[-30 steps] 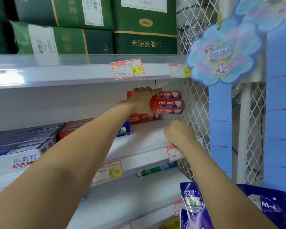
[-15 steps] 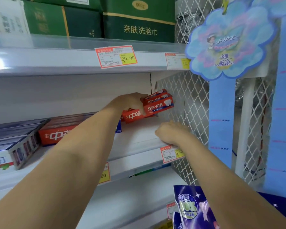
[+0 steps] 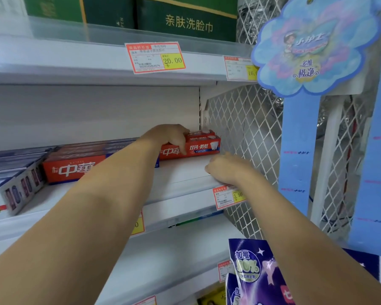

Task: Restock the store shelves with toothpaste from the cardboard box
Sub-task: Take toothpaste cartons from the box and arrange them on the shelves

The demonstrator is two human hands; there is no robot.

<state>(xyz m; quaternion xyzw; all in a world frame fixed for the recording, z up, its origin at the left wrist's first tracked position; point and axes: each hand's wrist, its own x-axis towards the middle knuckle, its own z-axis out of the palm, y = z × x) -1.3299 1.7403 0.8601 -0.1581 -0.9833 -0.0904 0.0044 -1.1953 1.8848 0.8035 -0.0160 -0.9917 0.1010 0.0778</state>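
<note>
A small stack of red toothpaste boxes (image 3: pixel 201 144) sits at the right end of the middle shelf (image 3: pixel 180 172), close to the white mesh side panel (image 3: pixel 246 128). The left hand (image 3: pixel 167 137) lies over the stack, fingers curled down its front face. The right hand (image 3: pixel 227 168) rests loosely curled on the shelf edge, holding nothing. The boxes read "双钙·防蛀" and "+50%". A larger red box (image 3: pixel 73 170) to the left reads "中華". A price tag (image 3: pixel 155 57) on the shelf above shows "20.00"; green cartons (image 3: pixel 185 20) above it read "亲肤洗脸巾".
</note>
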